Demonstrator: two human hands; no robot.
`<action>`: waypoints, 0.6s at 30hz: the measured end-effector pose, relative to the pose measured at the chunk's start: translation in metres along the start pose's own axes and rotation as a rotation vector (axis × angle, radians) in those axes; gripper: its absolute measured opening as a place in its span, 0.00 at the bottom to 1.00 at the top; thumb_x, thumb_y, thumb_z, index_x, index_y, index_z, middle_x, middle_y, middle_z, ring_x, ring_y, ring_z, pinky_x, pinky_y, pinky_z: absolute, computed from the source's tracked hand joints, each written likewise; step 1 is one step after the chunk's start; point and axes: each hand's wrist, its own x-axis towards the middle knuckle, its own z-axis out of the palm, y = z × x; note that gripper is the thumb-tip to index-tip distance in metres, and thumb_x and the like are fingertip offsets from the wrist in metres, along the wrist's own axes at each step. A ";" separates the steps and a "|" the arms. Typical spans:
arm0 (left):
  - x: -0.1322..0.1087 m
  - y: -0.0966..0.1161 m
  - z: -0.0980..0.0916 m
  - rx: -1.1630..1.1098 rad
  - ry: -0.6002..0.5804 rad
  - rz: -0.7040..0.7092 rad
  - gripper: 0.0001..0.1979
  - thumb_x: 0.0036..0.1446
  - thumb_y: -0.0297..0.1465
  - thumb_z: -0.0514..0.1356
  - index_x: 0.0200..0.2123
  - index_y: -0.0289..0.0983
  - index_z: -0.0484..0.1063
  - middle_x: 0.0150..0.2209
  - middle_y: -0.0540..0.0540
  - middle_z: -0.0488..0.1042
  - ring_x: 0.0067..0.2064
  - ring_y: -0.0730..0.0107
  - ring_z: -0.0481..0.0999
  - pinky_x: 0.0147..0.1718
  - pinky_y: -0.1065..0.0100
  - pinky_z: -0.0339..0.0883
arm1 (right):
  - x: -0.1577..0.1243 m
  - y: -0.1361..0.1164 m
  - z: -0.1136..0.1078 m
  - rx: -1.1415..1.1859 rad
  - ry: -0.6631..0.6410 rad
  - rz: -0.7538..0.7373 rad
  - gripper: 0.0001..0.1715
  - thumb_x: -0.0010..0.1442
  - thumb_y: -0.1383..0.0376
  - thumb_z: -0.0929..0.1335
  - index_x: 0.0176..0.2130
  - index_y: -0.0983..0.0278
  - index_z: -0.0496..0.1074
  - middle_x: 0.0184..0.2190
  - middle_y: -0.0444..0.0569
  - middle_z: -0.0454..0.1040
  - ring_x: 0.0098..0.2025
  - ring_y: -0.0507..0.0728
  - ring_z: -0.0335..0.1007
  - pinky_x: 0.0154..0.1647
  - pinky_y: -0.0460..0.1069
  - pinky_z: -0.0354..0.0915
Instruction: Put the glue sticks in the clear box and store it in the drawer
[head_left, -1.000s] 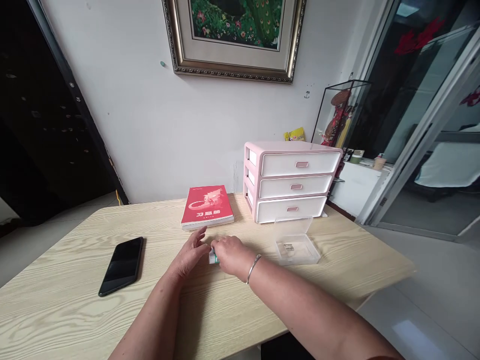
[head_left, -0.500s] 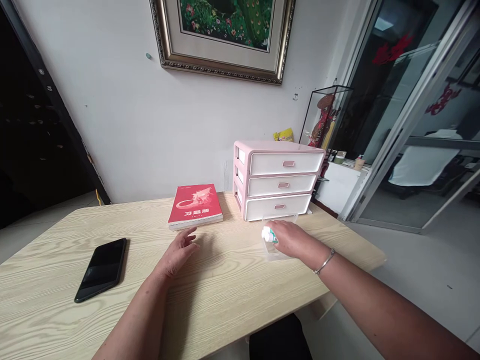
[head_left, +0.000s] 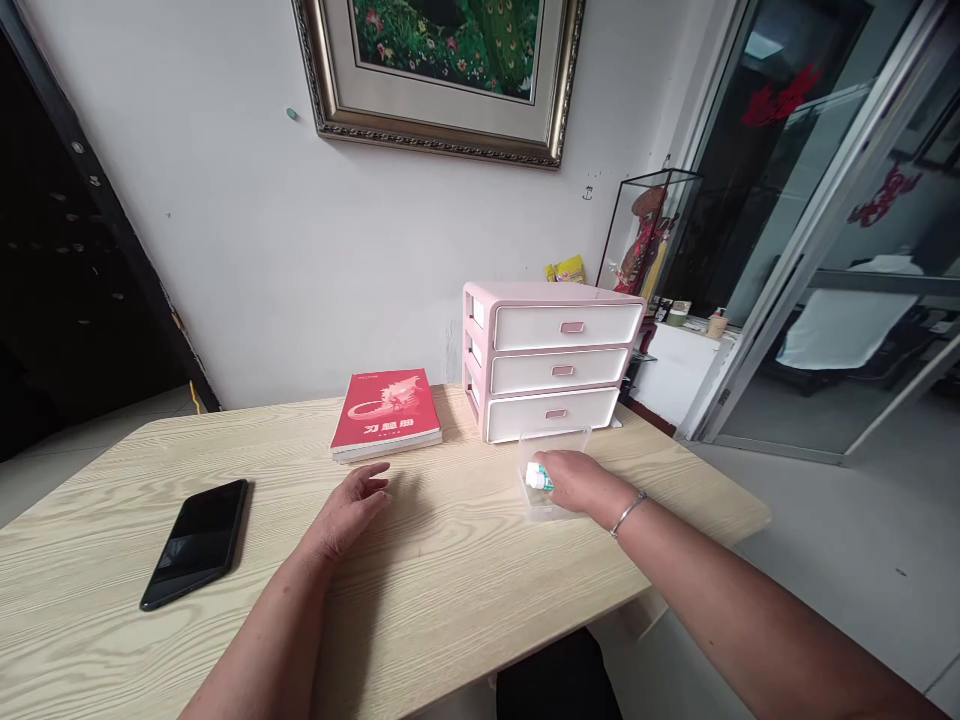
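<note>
My right hand is closed around a small white bottle with green print, its white end pointing left. Hand and bottle are at a clear plastic box that stands in front of the drawers; my fingers hide part of the box and most of the bottle. Whether the bottle touches the box floor I cannot tell. My left hand hovers low over or rests on the table, fingers apart and holding nothing, just in front of a red book.
A pink and white three-drawer unit stands at the back, all drawers closed. On the left of the wooden table lies a black phone. A yellow packet shows behind the drawers, and a glass display case stands beyond.
My right hand has lowered slightly into the clear box with the bottle, which now lies more level. My left hand has hardly moved. The whole view has shifted a little.
</note>
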 end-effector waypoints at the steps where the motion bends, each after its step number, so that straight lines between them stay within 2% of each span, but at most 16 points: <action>1: 0.000 0.000 0.000 0.004 -0.001 0.000 0.32 0.46 0.37 0.63 0.56 0.35 0.70 0.48 0.37 0.78 0.55 0.51 0.74 0.54 0.54 0.66 | 0.001 0.000 0.000 0.002 -0.004 0.003 0.19 0.49 0.78 0.68 0.41 0.64 0.73 0.39 0.55 0.78 0.39 0.62 0.74 0.34 0.49 0.58; 4: -0.001 0.001 0.000 0.027 -0.004 -0.008 0.32 0.46 0.37 0.63 0.56 0.35 0.70 0.46 0.38 0.79 0.54 0.51 0.75 0.53 0.54 0.67 | 0.003 0.001 0.001 0.016 -0.022 0.010 0.16 0.50 0.73 0.72 0.41 0.64 0.74 0.40 0.56 0.77 0.41 0.63 0.74 0.36 0.49 0.59; 7: -0.001 0.001 -0.001 0.045 -0.005 -0.009 0.32 0.46 0.38 0.63 0.56 0.36 0.70 0.47 0.38 0.79 0.53 0.51 0.76 0.52 0.55 0.67 | 0.003 0.004 0.003 0.046 -0.037 0.007 0.19 0.48 0.65 0.76 0.42 0.63 0.75 0.41 0.57 0.78 0.42 0.64 0.73 0.37 0.49 0.60; 13: -0.002 0.003 0.000 0.049 -0.009 -0.005 0.32 0.45 0.38 0.64 0.55 0.35 0.71 0.46 0.38 0.79 0.52 0.51 0.76 0.52 0.55 0.67 | -0.005 0.010 -0.004 0.151 -0.082 -0.037 0.18 0.54 0.55 0.74 0.43 0.59 0.75 0.38 0.49 0.78 0.38 0.60 0.73 0.33 0.47 0.59; 18: -0.001 0.000 0.001 0.055 -0.026 -0.004 0.31 0.45 0.38 0.63 0.54 0.33 0.71 0.44 0.38 0.80 0.50 0.52 0.77 0.50 0.57 0.68 | -0.016 0.010 -0.013 0.248 -0.040 -0.113 0.17 0.56 0.59 0.72 0.47 0.58 0.76 0.43 0.50 0.78 0.44 0.60 0.72 0.41 0.48 0.61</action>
